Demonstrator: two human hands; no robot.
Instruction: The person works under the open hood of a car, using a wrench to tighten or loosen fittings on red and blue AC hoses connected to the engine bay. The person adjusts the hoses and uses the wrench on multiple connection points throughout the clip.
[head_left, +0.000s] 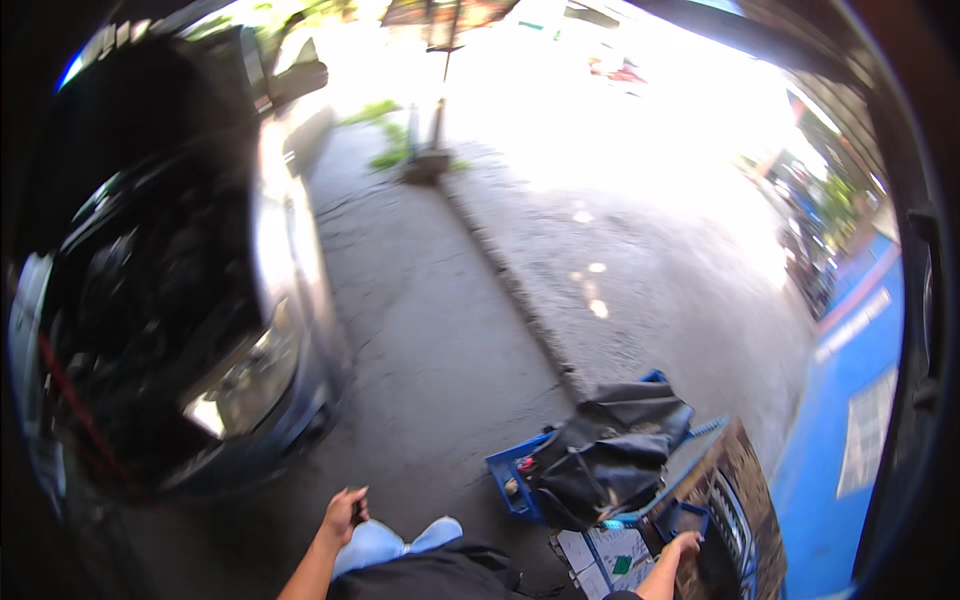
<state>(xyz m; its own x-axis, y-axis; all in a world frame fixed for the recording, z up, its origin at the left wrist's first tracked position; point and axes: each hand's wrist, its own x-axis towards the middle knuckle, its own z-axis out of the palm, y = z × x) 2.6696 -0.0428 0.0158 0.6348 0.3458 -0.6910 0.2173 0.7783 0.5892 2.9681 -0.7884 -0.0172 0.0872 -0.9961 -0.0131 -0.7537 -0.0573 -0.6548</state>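
My left hand (345,508) is raised in front of my lap, its fingers curled closed. Something dark shows at the fingers, too small and blurred to name. At the lower right my right hand (685,543) is at the near edge of a small dark box with a blue rim (690,518), and its fingers look closed on that edge. The box is over a worn wooden bench (762,490), beside a row of metal tools (735,515) that look like wrenches. Papers on a clipboard (598,560) lie left of my right forearm.
A car (325,345) with its engine bay (165,270) exposed stands on the left. A crumpled black cover (615,450) lies over a blue crate (512,480). A raised concrete edge (505,275) crosses the floor toward a post (428,165). A blue wall (835,430) rises at right.
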